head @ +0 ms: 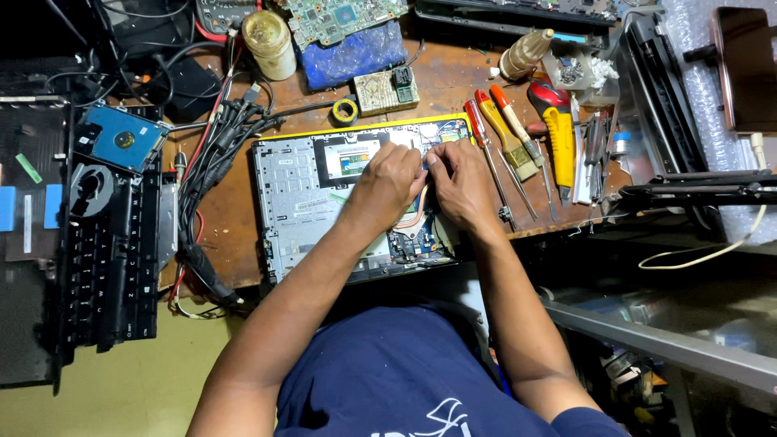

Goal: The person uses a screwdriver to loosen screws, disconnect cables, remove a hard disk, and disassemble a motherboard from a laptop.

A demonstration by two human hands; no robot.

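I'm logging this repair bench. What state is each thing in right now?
Laptop: back cover off, board exposed.
Left hand: fingertips on the board.
Right hand: fingertips on the board.
Screwdrivers: lying unused.
Hard drive: out, loose.
Keyboard: detached.
Jar: lidded, upright.

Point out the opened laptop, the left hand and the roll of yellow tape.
opened laptop (295,190), head view, on the bare grey inner panel left of the hands.
left hand (390,180), head view, on the back of the hand.
roll of yellow tape (346,111), head view, on its ring.
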